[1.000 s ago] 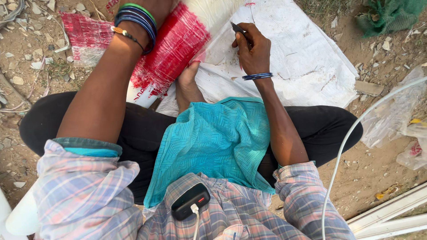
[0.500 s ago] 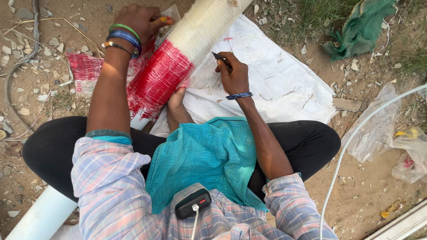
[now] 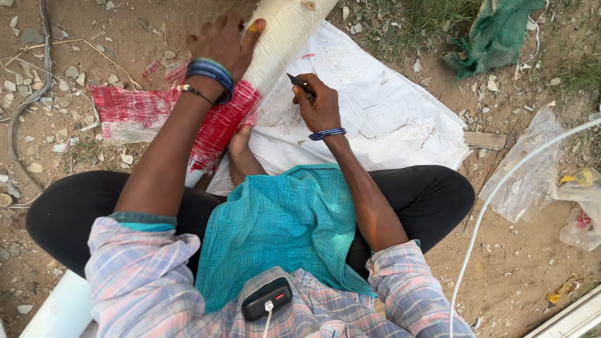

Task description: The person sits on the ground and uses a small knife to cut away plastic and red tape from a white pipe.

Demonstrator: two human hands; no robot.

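On the sandy ground before my crossed legs, the view has dropped since half a second ago, so the white pipe (image 3: 285,37) with its red mesh wrap (image 3: 219,125) now runs higher in frame. I see my right hand (image 3: 319,106) closed around a small dark blade (image 3: 295,80), its tip just beside the pipe. Farther out, my left hand (image 3: 224,39) lies spread over the pipe, above the wrap.
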